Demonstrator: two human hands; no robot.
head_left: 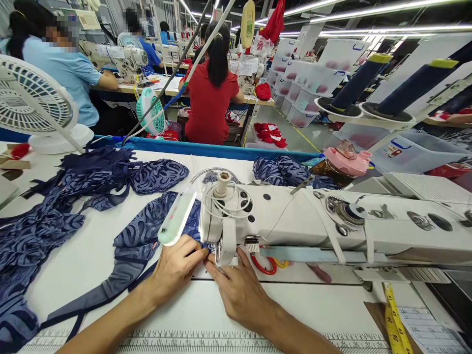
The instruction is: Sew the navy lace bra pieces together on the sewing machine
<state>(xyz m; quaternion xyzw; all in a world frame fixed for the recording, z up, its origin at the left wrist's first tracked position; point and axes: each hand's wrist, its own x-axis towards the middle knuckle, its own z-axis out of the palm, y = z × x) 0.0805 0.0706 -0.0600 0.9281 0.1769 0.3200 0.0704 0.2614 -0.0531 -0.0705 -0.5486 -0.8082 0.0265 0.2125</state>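
Navy lace piece (pixel 147 236): laid on the white tabletop (pixel 206 309), with its front end tucked under the needle end of the sewing machine (pixel 313 226) and its strap trailed back toward the left forearm.
Left hand (pixel 177 265): the grip is closed; the fingers are curled and the lace edge is pinched just left of the needle.
Right hand (pixel 239 290): the grip is open; the palm is turned down and the fingertips are pressed at the lace beside the needle (nothing is clasped).
Lamp (pixel 177 219): a pale strip light is tilted just above the left hand.
Scissors (pixel 263 268): red handles are seen under the machine arm, just beyond the right hand.
Lace pile (pixel 33 236): more navy pieces are heaped at the left of the tabletop.
Tape measure (pixel 394 319): yellow, draped at the lower right edge.
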